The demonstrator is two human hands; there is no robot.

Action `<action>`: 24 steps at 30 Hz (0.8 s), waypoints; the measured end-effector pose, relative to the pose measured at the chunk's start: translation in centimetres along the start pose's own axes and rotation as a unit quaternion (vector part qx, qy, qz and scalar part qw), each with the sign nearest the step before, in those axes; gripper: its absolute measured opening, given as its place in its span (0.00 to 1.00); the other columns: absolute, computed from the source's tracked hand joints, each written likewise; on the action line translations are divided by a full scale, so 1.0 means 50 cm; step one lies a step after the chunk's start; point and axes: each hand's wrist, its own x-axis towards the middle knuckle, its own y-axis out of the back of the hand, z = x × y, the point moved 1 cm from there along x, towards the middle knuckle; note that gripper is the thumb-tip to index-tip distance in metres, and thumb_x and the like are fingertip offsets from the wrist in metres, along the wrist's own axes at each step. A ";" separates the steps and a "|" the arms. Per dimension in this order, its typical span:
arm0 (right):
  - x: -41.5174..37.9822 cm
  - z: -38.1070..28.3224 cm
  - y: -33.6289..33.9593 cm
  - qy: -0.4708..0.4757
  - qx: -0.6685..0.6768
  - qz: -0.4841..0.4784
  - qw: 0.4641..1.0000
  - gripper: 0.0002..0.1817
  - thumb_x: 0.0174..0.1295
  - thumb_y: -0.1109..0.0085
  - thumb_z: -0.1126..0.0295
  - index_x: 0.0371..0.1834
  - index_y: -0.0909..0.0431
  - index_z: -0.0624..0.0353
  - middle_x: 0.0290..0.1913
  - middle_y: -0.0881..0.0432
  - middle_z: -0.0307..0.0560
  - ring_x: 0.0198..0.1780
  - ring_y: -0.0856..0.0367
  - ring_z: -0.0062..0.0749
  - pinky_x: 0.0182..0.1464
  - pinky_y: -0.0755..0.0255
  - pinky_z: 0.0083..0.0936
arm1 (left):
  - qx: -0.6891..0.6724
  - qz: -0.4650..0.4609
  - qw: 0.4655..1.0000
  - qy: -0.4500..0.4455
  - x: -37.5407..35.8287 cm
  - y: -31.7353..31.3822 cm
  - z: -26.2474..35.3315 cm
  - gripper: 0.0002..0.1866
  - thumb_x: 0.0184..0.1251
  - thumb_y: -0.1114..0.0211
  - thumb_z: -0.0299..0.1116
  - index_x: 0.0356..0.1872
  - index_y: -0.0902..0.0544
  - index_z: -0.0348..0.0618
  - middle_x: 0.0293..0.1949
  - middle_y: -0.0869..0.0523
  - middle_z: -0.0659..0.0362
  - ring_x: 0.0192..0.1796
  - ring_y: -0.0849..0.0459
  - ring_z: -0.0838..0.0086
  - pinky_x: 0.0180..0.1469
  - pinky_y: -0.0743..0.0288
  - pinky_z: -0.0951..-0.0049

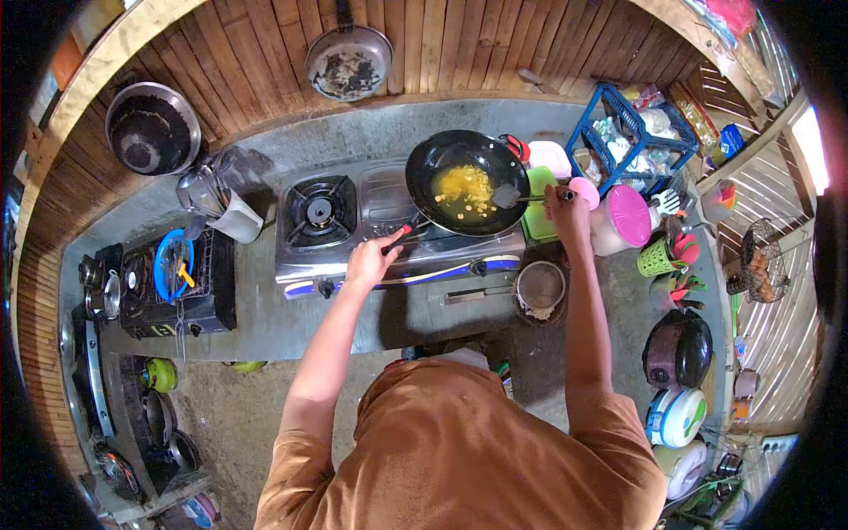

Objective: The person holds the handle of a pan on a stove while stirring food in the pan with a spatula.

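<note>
On the right side of the gas stove [375,265] sits a black wok [426,161], with yellow food in oil [464,185] at its bottom. My left hand [371,261] is closed around the wok's handle, whose red tip [406,230] shows past the fingers. Gripped in my right hand [570,212] is a dark spatula [507,196]; its blade lies inside the wok, by the right edge of the food. The left burner [321,210] has nothing on it.
Right of the wok stand a green container [540,221], a pink-lidded tub [628,216] and a blue rack [623,146]. A strainer [541,287] lies in front of the stove. A smaller black stove [208,309] holds a blue basin [162,269] at left.
</note>
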 end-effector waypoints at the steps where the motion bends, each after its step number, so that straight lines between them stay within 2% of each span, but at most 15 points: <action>1: -0.001 0.019 -0.023 0.024 0.024 0.018 0.999 0.23 0.66 0.43 0.55 0.23 0.19 0.66 0.20 0.18 0.51 0.21 0.19 0.36 0.26 0.27 0.36 | 0.004 -0.005 1.000 0.003 -0.001 0.002 0.002 0.20 0.63 0.33 0.44 0.57 0.20 0.73 0.35 0.14 0.46 0.32 0.15 0.52 0.39 0.21 0.60; 3: -0.010 0.037 -0.055 0.048 0.048 0.035 0.997 0.20 0.65 0.40 0.58 0.25 0.19 0.67 0.21 0.17 0.52 0.22 0.18 0.34 0.26 0.27 0.34 | 0.008 -0.010 1.000 0.006 -0.001 0.002 0.001 0.20 0.63 0.33 0.45 0.58 0.20 0.73 0.35 0.14 0.46 0.34 0.15 0.51 0.39 0.21 0.59; 5: -0.028 0.032 -0.083 0.013 0.199 0.044 0.979 0.14 0.64 0.37 0.64 0.34 0.18 0.69 0.26 0.16 0.51 0.24 0.18 0.29 0.26 0.26 0.29 | 0.007 -0.002 1.000 0.000 -0.001 -0.003 -0.003 0.20 0.63 0.33 0.45 0.58 0.20 0.73 0.35 0.14 0.46 0.35 0.14 0.51 0.40 0.21 0.58; 6: -0.032 0.027 -0.095 -0.014 0.255 0.002 0.967 0.15 0.64 0.36 0.66 0.42 0.19 0.70 0.30 0.15 0.48 0.25 0.19 0.25 0.26 0.26 0.23 | 0.007 -0.001 1.000 -0.001 -0.001 -0.004 -0.003 0.20 0.63 0.33 0.45 0.58 0.20 0.73 0.35 0.14 0.46 0.35 0.14 0.51 0.40 0.21 0.58; 7: -0.039 0.024 -0.098 -0.013 0.255 0.002 0.967 0.15 0.64 0.36 0.66 0.42 0.19 0.70 0.30 0.15 0.48 0.25 0.19 0.25 0.26 0.26 0.23 | 0.008 0.000 1.000 0.001 0.000 -0.004 -0.002 0.20 0.63 0.34 0.46 0.58 0.20 0.75 0.34 0.13 0.48 0.36 0.14 0.51 0.42 0.21 0.57; 9: -0.063 0.014 -0.106 -0.095 0.384 -0.011 0.918 0.17 0.64 0.36 0.64 0.43 0.19 0.71 0.30 0.15 0.48 0.26 0.19 0.24 0.27 0.26 0.21 | 0.010 0.002 1.000 0.004 -0.003 -0.004 -0.002 0.20 0.64 0.34 0.46 0.58 0.21 0.77 0.34 0.13 0.50 0.38 0.15 0.51 0.44 0.21 0.56; 10: -0.067 0.017 -0.107 -0.099 0.401 -0.017 0.911 0.18 0.65 0.37 0.62 0.44 0.18 0.70 0.31 0.14 0.47 0.29 0.18 0.24 0.29 0.26 0.20 | 0.018 0.001 1.000 0.007 -0.003 -0.004 -0.001 0.20 0.64 0.35 0.46 0.58 0.21 0.77 0.35 0.13 0.51 0.38 0.14 0.52 0.44 0.20 0.57; 14: -0.083 0.018 -0.090 -0.066 0.311 0.032 0.948 0.16 0.65 0.37 0.63 0.45 0.16 0.65 0.33 0.13 0.48 0.32 0.16 0.26 0.33 0.24 0.23 | 0.039 -0.017 0.999 0.015 -0.007 0.009 0.013 0.21 0.64 0.35 0.47 0.59 0.22 0.78 0.37 0.12 0.52 0.39 0.14 0.54 0.44 0.20 0.57; 16: -0.084 0.025 -0.088 0.061 0.156 0.119 0.979 0.15 0.64 0.36 0.62 0.45 0.15 0.61 0.35 0.13 0.49 0.34 0.15 0.31 0.38 0.24 0.27 | 0.041 -0.010 0.999 0.007 -0.008 0.006 0.010 0.21 0.64 0.35 0.47 0.59 0.22 0.78 0.37 0.12 0.52 0.39 0.14 0.54 0.45 0.20 0.57; 17: -0.087 0.030 -0.091 0.061 0.156 0.119 0.979 0.15 0.64 0.36 0.62 0.45 0.15 0.61 0.35 0.13 0.49 0.34 0.15 0.31 0.38 0.24 0.27 | 0.043 -0.002 0.999 -0.001 -0.008 0.005 0.009 0.21 0.65 0.36 0.48 0.59 0.22 0.78 0.36 0.12 0.52 0.40 0.14 0.53 0.45 0.20 0.57; 19: -0.096 0.029 -0.092 0.007 0.152 0.101 0.983 0.14 0.63 0.36 0.62 0.44 0.14 0.60 0.37 0.13 0.52 0.38 0.15 0.35 0.44 0.25 0.29 | 0.055 -0.017 0.998 0.016 -0.010 0.019 0.027 0.20 0.65 0.36 0.48 0.59 0.22 0.78 0.36 0.12 0.52 0.40 0.14 0.53 0.46 0.21 0.56; 20: -0.099 0.030 -0.094 0.007 0.152 0.101 0.983 0.14 0.63 0.36 0.62 0.44 0.14 0.60 0.37 0.13 0.52 0.38 0.15 0.35 0.44 0.25 0.29 | 0.067 -0.031 0.997 0.033 -0.011 0.024 0.033 0.20 0.65 0.37 0.48 0.59 0.22 0.78 0.35 0.12 0.52 0.40 0.14 0.53 0.46 0.21 0.55; 22: -0.101 0.035 -0.109 0.084 0.072 0.100 0.989 0.14 0.63 0.35 0.62 0.44 0.14 0.60 0.39 0.13 0.54 0.41 0.16 0.37 0.49 0.27 0.28 | 0.064 -0.033 0.997 0.032 -0.010 0.022 0.032 0.20 0.65 0.37 0.47 0.59 0.22 0.77 0.35 0.12 0.52 0.40 0.14 0.53 0.47 0.21 0.55; 23: -0.103 0.038 -0.120 0.085 0.072 0.100 0.989 0.14 0.63 0.35 0.62 0.44 0.14 0.60 0.39 0.13 0.54 0.41 0.16 0.37 0.49 0.27 0.28 | 0.060 -0.036 0.997 0.031 -0.009 0.021 0.031 0.20 0.66 0.38 0.47 0.59 0.22 0.77 0.35 0.12 0.51 0.40 0.14 0.53 0.47 0.21 0.54; 24: -0.107 0.041 -0.134 0.049 0.134 0.081 0.986 0.14 0.63 0.35 0.62 0.44 0.14 0.60 0.40 0.13 0.54 0.42 0.17 0.35 0.51 0.28 0.28 | 0.060 -0.035 0.997 0.032 -0.009 0.017 0.027 0.20 0.66 0.38 0.47 0.59 0.22 0.77 0.35 0.12 0.51 0.40 0.14 0.53 0.47 0.21 0.54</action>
